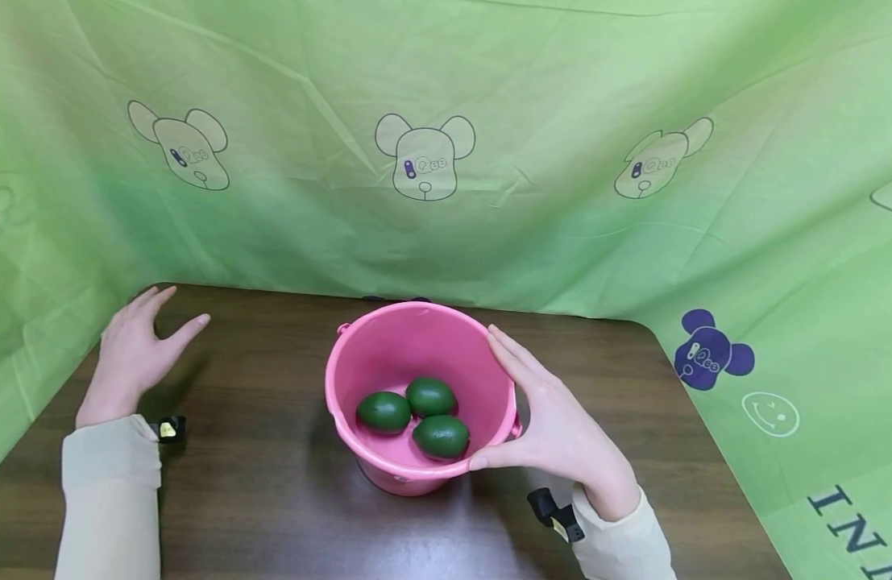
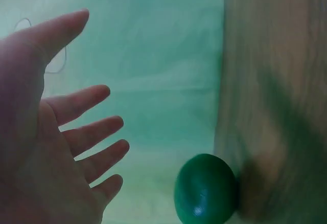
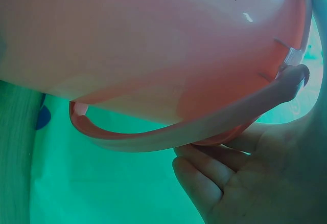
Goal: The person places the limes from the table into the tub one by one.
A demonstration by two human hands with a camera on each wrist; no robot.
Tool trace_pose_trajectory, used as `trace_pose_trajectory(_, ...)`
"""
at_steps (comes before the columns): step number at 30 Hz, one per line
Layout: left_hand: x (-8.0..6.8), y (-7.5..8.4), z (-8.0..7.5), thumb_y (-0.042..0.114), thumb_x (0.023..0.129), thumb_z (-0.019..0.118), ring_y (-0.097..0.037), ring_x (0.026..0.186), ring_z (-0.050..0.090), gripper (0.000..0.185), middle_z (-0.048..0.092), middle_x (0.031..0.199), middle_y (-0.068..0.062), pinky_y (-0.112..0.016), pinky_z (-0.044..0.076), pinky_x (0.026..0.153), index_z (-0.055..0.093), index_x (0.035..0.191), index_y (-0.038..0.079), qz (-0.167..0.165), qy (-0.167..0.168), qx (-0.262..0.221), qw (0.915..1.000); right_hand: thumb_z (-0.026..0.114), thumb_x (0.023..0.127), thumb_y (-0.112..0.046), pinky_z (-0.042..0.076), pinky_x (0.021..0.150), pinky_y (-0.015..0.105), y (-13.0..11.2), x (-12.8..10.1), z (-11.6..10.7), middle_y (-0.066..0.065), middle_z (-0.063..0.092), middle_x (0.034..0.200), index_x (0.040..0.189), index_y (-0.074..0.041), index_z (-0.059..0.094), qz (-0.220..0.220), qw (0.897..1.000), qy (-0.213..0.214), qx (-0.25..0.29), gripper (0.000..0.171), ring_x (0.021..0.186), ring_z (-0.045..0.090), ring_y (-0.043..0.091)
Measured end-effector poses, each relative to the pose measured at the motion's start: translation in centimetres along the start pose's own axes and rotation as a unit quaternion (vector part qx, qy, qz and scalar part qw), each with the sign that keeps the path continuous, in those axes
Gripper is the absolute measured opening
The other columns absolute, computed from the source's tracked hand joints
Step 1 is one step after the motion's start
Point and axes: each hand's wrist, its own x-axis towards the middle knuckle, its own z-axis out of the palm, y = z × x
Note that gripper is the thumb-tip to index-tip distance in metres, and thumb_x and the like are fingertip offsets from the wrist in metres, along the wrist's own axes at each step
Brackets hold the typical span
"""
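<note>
Fingers (image 1: 514,354) straight (right hand (image 1: 562,431)) against bucket (image 1: 366,354)

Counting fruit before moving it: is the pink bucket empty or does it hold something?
Not empty. The pink bucket stands upright with three green avocados on its bottom.

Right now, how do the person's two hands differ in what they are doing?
The right hand rests against the pink bucket, fingers straight along its rim; the left hand touches no bucket and is spread open near the table's far left edge. The right is nearer the green fruits. Both wear cream sleeves.
</note>
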Motion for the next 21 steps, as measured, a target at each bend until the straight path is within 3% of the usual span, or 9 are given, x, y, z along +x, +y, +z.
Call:
trace_pose_trajectory(14, -0.3, -2.3, 0.4, 0.050, 0.102, 0.053, -0.063, 0.139, 0.019, 0.085, 0.025, 0.152, -0.043, -0.076, 0.015, 0.107, 0.027, 0.154, -0.012, -0.032, -0.022, 0.029, 0.9988, 0.093, 0.057, -0.065, 0.034, 0.112, 0.052, -0.1, 0.0, 0.0, -0.014, 0.017, 0.166, 0.163, -0.025, 0.025, 0.004, 1.000, 0.000, 0.000, 0.133, 0.150, 0.023, 0.014)
trace_pose_trajectory(21, -0.5, -2.9, 0.6, 0.050, 0.102, 0.053, -0.065, 0.134, 0.025, 0.087, 0.029, 0.149, -0.044, -0.076, 0.022, 0.104, 0.026, 0.152, -0.015, -0.038, -0.045, 0.026, 0.9979, 0.093, 0.057, -0.064, 0.034, 0.112, 0.053, -0.2, 0.0, 0.0, -0.013, 0.017, 0.166, 0.163, -0.024, 0.025, 0.003, 1.000, -0.002, 0.001, 0.133, 0.149, 0.023, 0.014)
